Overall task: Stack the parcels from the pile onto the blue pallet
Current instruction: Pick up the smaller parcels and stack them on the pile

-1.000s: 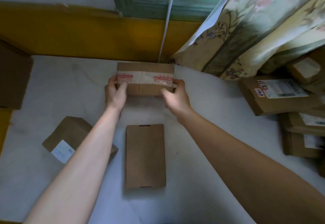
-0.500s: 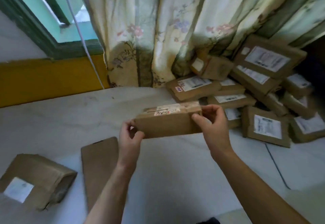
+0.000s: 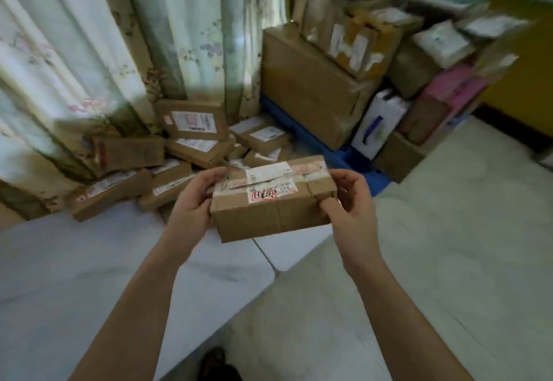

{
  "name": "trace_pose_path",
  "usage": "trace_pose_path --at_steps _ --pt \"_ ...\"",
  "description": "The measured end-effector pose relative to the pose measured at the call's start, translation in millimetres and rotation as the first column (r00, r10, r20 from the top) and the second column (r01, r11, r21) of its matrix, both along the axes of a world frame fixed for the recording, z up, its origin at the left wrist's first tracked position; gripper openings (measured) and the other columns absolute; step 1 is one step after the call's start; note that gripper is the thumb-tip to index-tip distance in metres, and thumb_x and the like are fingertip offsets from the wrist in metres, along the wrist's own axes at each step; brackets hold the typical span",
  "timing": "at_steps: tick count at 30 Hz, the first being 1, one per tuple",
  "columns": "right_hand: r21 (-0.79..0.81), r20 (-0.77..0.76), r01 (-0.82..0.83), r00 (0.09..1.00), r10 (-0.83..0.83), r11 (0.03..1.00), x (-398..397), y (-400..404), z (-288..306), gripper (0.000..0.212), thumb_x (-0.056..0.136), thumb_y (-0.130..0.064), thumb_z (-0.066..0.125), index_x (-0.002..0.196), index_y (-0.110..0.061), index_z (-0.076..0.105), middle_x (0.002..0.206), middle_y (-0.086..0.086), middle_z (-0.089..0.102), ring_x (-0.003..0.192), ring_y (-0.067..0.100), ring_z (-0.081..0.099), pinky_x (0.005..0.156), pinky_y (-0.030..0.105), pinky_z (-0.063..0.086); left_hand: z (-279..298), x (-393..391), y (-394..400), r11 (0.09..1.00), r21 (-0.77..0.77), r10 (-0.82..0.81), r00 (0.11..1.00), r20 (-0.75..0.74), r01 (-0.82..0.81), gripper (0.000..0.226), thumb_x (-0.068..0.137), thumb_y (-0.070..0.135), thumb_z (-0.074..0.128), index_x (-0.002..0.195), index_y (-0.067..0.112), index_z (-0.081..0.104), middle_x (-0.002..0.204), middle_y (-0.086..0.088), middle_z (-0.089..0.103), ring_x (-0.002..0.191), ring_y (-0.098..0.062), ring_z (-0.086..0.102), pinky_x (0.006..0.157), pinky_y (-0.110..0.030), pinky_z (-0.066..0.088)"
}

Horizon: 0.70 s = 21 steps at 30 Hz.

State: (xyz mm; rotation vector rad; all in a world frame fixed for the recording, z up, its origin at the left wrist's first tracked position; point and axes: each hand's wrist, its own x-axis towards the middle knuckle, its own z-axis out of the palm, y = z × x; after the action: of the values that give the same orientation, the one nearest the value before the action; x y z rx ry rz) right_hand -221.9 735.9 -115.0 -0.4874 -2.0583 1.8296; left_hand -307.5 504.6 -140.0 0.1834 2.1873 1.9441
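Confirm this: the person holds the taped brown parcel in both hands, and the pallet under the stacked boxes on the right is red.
Not quite. The head view shows both hands, left hand and right hand, holding the taped brown parcel, but the pallet under the stacked boxes is blue, not red.

parcel (image 3: 273, 201): brown cardboard, taped, white labels on top, held in the air | left hand (image 3: 191, 201): grips its left end | right hand (image 3: 350, 201): grips its right end, thumb on near face | pile (image 3: 167, 159): labelled parcels against floral curtain (image 3: 119, 36) | blue pallet (image 3: 308, 138): stacked with boxes, beyond the held parcel
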Motion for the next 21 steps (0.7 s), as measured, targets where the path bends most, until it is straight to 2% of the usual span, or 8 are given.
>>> trace_pose_path --at_steps 4,6,8,12,16,18,21 --pt "0.004 -0.088 0.162 0.983 -0.161 0.987 11.5 76.5 23.0 0.039 0.09 -0.001 0.059 0.122 -0.022 0.059 0.119 -0.007 0.068 0.11 0.007 0.064 0.083 0.022 0.056 38.0 -14.5 86.2 0.993 -0.063 -0.109 0.979 -0.17 0.099 0.051 0.1 -0.011 0.045 0.138 0.022 0.053 0.13 0.004 0.064 0.118 -0.009 0.064 0.095 -0.028 0.055" --pt "-0.004 -0.124 0.222 0.967 -0.221 0.975 7.0 109.9 31.7 0.039 0.09 -0.001 0.059 0.123 -0.023 0.06 0.12 -0.005 0.068 0.11 0.008 0.065 0.087 0.025 0.056 53.4 -27.1 126.1 0.993 -0.05 -0.112 0.969 -0.218 0.104 0.05 0.101 -0.009 0.044 0.139 0.023 0.05 0.131 0.008 0.062 0.117 -0.003 0.062 0.092 -0.021 0.054" --pt "0.0 -0.156 0.247 0.957 -0.244 0.969 0.1 143.4 39.9 0.042 0.091 0.003 0.057 0.122 -0.026 0.061 0.118 -0.007 0.069 0.109 0.006 0.065 0.091 0.029 0.057 64.8 -40.1 164.8 0.994 -0.029 -0.111 0.962 -0.248 0.107 0.049 0.103 -0.007 0.042 0.141 0.022 0.049 0.133 0.006 0.061 0.117 -0.002 0.062 0.089 -0.018 0.054" --pt "-0.013 -0.23 0.288 0.931 -0.283 0.958 -24.8 210.6 58.3 0.037 0.095 0.003 0.059 0.117 -0.027 0.063 0.111 -0.011 0.071 0.102 -0.002 0.068 0.085 0.02 0.059 83.7 -71.4 235.8 0.995 0.04 -0.079 0.95 -0.301 0.095 0.049 0.104 -0.005 0.042 0.143 0.023 0.051 0.133 0.004 0.064 0.117 -0.006 0.063 0.095 -0.027 0.056" --pt "0.041 -0.243 0.302 0.927 -0.284 0.952 -58.2 279.6 80.8 0.033 0.096 -0.005 0.063 0.119 -0.03 0.063 0.116 -0.01 0.07 0.108 0.005 0.067 0.086 0.025 0.058 117.4 -105.6 304.8 0.976 0.193 -0.047 0.966 -0.255 0.098 0.041 0.105 0.001 0.041 0.138 0.019 0.057 0.129 0.004 0.067 0.11 -0.007 0.068 0.081 -0.019 0.056" --pt "0.074 -0.286 0.318 0.915 -0.286 0.945 -78.9 318.0 98.2 0.033 0.097 -0.006 0.062 0.123 -0.025 0.064 0.117 -0.008 0.071 0.108 0.005 0.067 0.08 0.02 0.057 138.7 -124.4 340.0 0.973 0.201 -0.049 0.951 -0.304 0.114 0.041 0.105 0.001 0.041 0.139 0.017 0.057 0.129 0.004 0.067 0.111 -0.007 0.068 0.082 -0.019 0.055" --pt "0.122 -0.333 0.346 0.897 -0.29 0.93 -119.1 378.3 120.8 0.032 0.096 -0.005 0.062 0.122 -0.023 0.064 0.111 -0.01 0.07 0.099 -0.004 0.066 0.075 0.012 0.053 164.6 -153.0 390.5 0.979 0.163 -0.051 0.927 -0.372 0.119 0.039 0.104 0.001 0.045 0.135 0.02 0.058 0.129 0.003 0.066 0.113 -0.006 0.066 0.086 -0.019 0.054"
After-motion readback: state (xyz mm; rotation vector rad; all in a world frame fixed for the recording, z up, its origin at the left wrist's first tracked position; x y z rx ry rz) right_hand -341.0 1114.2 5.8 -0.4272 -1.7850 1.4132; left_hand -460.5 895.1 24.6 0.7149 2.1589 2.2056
